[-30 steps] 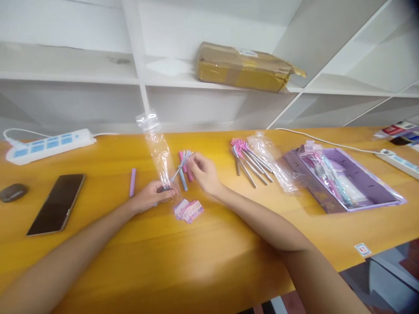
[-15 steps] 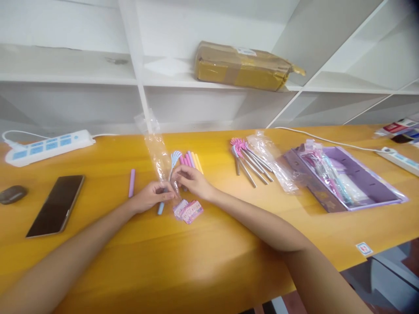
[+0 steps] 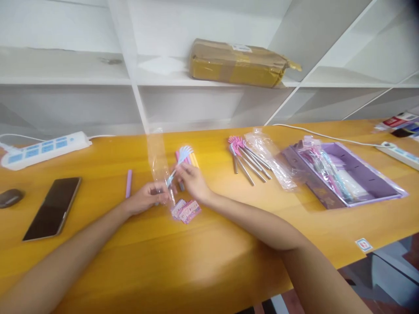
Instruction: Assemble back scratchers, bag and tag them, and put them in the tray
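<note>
My left hand (image 3: 146, 199) pinches the lower end of a narrow clear plastic sleeve (image 3: 157, 159) that stands up from the yellow table (image 3: 209, 244). My right hand (image 3: 192, 181) pinches a thin light-blue stick with a fan-shaped head (image 3: 183, 153) beside the sleeve's mouth. Behind my right hand lie a few pink and yellow sticks (image 3: 193, 159). Small pink printed cards (image 3: 186, 210) rest just in front of both hands. A loose lilac stick (image 3: 128, 183) lies to the left of my left hand.
A dark phone (image 3: 51, 208), a grey pebble-shaped object (image 3: 9, 197) and a white power strip (image 3: 42, 149) are at the left. Metal-handled sticks with pink heads (image 3: 246, 156) and clear sleeves (image 3: 271, 156) lie right of centre, beside a purple tray (image 3: 343, 176). A taped cardboard parcel (image 3: 238, 63) sits on the shelf.
My right hand came back from the stick pile toward my left hand, bringing the blue fan-headed stick beside the sleeve. The sleeve now stands lower. The camera shifted slightly.
</note>
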A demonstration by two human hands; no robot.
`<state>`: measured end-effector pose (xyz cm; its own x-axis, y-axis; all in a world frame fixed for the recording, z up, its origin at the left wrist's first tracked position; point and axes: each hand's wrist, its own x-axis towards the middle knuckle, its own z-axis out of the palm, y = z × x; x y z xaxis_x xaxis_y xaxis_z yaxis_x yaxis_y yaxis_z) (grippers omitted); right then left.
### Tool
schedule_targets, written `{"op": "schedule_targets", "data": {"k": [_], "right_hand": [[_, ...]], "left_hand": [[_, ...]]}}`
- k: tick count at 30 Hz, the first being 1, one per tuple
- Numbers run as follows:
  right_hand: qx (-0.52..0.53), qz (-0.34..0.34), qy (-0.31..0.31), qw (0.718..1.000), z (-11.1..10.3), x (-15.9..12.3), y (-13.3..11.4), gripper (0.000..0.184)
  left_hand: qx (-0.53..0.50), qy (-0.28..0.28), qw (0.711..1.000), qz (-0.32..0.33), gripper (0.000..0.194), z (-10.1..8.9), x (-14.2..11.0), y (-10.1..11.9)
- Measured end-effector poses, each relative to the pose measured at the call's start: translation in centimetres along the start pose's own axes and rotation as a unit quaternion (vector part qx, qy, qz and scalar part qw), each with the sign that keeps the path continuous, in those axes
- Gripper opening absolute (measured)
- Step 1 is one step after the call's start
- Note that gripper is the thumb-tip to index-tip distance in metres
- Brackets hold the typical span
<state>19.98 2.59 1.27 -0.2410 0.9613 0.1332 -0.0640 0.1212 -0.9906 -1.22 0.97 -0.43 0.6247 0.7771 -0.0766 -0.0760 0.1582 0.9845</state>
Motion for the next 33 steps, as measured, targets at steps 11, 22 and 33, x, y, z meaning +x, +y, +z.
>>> {"op": "schedule_targets", "data": {"k": [11, 22, 33], "right_hand": [[-0.201, -0.101, -0.122, 0.967, -5.3, -2.2, -12.1, 0.047], [-0.539, -0.024, -0.291, 0.790, -1.7, -3.0, -9.1, 0.039], [-0.525, -0.028, -0.265, 0.808, -1.6, -2.2, -7.7, 0.038]], "left_hand": [[-0.200, 0.228, 0.950, 0.071, 0.030, -0.5, 1.4, 0.0], [-0.217, 0.219, 0.948, 0.076, 0.035, -0.6, 1.5, 0.3], [-0.241, 0.257, 0.935, 0.048, 0.027, -0.4, 1.7, 0.3]]}}
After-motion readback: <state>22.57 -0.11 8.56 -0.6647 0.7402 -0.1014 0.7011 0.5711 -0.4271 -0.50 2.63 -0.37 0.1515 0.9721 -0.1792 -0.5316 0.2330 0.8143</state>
